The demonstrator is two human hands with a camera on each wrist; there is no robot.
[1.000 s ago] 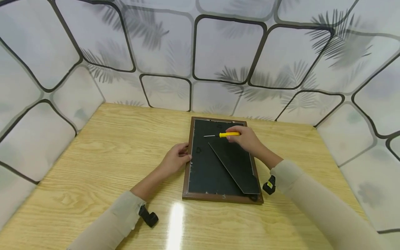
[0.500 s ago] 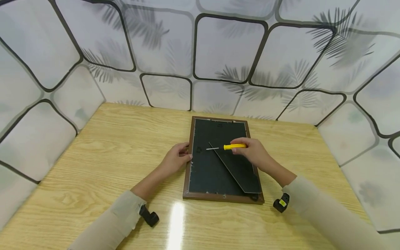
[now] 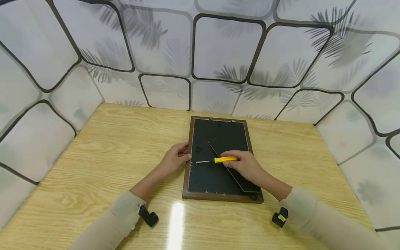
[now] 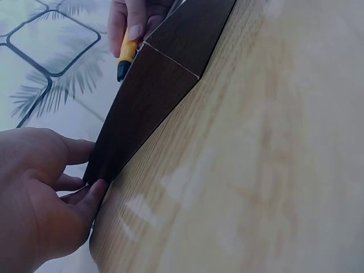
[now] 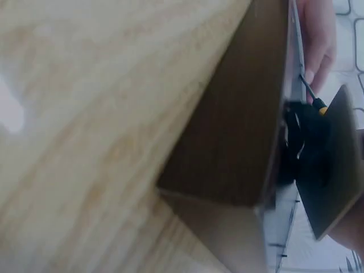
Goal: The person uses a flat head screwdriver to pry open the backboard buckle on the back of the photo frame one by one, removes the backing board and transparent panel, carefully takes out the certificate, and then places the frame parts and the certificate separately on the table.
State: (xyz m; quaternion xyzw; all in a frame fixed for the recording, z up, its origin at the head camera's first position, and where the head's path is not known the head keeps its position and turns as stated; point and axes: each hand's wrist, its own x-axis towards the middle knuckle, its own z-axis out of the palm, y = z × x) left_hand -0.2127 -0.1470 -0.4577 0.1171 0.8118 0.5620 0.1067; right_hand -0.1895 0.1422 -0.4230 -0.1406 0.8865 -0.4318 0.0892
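Diagonally inward, the right forearm, fingers around a screwdriver.

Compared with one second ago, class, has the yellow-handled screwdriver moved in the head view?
Yes. Judged against the picture frame, which lies still, the yellow-handled screwdriver has shifted toward the frame's near edge and slightly left.

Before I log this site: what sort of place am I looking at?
Probably an indoor tabletop workspace, though home or studio I can't tell. Patterned walls rise around a wood-grain table, a picture frame lies back side up on it, and the right hand holds a yellow screwdriver over the frame.
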